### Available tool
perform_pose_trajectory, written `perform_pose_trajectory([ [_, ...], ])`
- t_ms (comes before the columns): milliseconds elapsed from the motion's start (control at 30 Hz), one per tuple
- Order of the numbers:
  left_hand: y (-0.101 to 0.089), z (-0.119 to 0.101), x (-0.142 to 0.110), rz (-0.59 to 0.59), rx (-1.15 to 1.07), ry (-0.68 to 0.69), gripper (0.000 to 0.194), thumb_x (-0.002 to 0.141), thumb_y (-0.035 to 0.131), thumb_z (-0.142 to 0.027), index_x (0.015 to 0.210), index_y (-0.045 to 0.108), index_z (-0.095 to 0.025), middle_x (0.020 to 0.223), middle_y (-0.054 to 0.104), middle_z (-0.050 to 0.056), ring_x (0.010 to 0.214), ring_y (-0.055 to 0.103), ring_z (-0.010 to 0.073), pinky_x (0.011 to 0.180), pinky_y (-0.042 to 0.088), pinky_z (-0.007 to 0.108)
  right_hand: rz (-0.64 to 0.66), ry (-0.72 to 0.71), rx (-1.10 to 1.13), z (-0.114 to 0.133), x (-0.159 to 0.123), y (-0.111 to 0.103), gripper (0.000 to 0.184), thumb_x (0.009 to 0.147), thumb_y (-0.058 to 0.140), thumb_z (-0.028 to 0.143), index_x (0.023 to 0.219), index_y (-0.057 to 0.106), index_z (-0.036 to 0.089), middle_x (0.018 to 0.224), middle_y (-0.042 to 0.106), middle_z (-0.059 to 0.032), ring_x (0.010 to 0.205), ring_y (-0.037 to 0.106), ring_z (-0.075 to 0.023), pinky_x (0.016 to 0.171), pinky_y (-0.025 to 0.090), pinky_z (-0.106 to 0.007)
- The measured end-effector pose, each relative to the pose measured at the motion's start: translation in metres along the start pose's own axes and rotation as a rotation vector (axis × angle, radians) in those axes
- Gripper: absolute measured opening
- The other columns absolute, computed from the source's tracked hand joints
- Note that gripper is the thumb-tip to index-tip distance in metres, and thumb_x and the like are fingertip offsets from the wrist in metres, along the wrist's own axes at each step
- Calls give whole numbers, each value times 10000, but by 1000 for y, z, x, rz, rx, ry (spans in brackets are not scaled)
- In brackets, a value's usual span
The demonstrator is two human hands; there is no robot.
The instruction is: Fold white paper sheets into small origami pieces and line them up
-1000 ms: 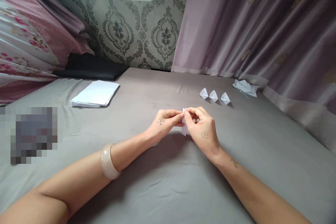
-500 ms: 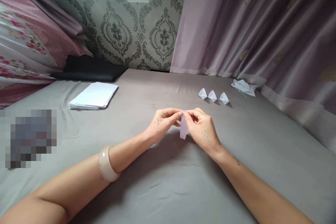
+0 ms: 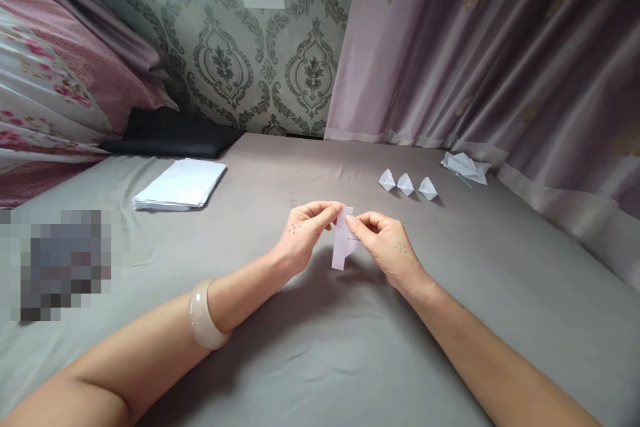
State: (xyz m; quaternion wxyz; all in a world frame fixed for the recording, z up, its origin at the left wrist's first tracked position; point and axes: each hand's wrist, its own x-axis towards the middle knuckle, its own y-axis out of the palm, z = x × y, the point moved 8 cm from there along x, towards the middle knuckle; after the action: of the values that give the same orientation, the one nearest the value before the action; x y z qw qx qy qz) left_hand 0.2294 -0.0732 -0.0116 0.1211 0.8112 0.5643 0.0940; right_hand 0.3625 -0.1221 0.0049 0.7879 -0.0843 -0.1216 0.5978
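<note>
A small piece of folded white paper (image 3: 341, 247) is held up between my two hands, above the grey cloth. My left hand (image 3: 306, 230) pinches its upper left edge between thumb and fingers. From the other side, my right hand (image 3: 390, 243) grips the paper with the thumb in front; its fingers are partly hidden. A long narrow flap hangs down at the front, and another folded part shows behind it. Beyond my right hand, three small folded paper shapes (image 3: 405, 185) stand in a row on the cloth.
A stack of white paper (image 3: 181, 185) lies at the back left, with a black folded item (image 3: 173, 133) behind it. Loose crumpled papers (image 3: 466, 167) lie at the back right near the curtain (image 3: 430, 47). A blurred-out object (image 3: 67, 263) is at the left.
The paper has turned so its narrow flap shows broad side on. My hands have moved slightly apart, with both still gripping it.
</note>
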Motion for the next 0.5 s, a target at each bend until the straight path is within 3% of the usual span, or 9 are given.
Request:
perform_pose_trajectory([
  [100,3,3,1,42,-61,-25,173,737,733,-340,746,742,-167,746,645,25,699,493,115,681,393,260,-15,12,68,0,0,-1,285,692,741,399,851,676,171,820,695,-45,730,623,-166,673,501,-298],
  [233,6,7,0,68,-99,-55,196,740,739,-348,809,744,-164,751,636,18,686,494,101,672,393,253,153,57,254,1,-3,14,288,724,721,401,898,710,172,889,729,-59,877,664,-202,821,500,-334],
  [400,11,13,-3,125,-112,-122,204,700,778,-317,800,721,-148,815,656,36,737,552,120,699,419,266,50,139,303,-9,-3,8,343,634,793,396,861,692,160,857,732,-55,821,669,-201,778,502,-331],
  [500,8,15,-2,95,-100,-147,190,671,792,-274,769,717,-130,784,658,42,709,552,118,723,430,282,96,132,303,-10,-3,11,360,630,800,355,902,661,165,872,727,-52,839,672,-197,780,506,-325],
])
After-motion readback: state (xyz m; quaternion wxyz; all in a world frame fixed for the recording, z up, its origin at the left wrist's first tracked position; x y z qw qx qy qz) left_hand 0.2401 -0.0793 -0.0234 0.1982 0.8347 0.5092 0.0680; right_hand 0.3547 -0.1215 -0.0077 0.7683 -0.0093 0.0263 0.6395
